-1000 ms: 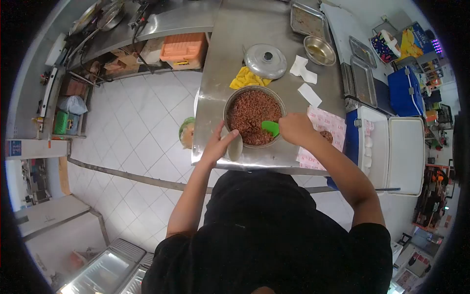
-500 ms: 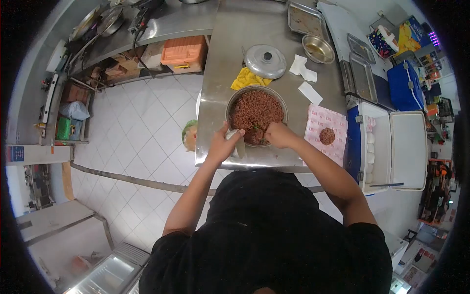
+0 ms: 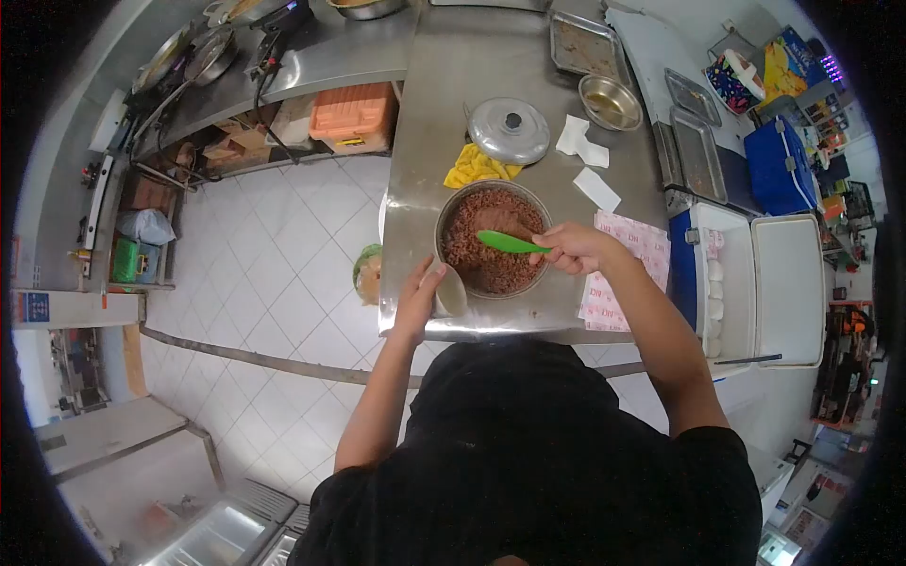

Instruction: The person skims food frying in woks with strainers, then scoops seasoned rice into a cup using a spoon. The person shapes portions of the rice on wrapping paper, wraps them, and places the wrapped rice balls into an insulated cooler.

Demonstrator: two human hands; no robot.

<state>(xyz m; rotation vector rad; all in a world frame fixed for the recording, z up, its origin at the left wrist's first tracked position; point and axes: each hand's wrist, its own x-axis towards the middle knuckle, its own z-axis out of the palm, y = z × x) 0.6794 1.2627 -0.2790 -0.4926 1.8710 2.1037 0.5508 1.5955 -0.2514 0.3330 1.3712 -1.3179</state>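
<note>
Pot (image 3: 438, 234) of reddish-brown grain (image 3: 481, 209) on steel table (image 3: 429, 113), head view. Right hand (image 3: 574, 249) at pot's 3 o'clock, fingers clamped on green spatula (image 3: 510, 242); blade over grain, contact hard to tell. Left hand (image 3: 415, 297) at 8 o'clock, thumb and fingers gripping small pale bowl (image 3: 452, 291) just beside rim. Yellow cloth (image 3: 477, 168) and lid (image 3: 511, 141) toward 12 o'clock; pink printed paper (image 3: 630, 264) between 3 and 4; folded white paper (image 3: 596, 190) at 2.
</note>
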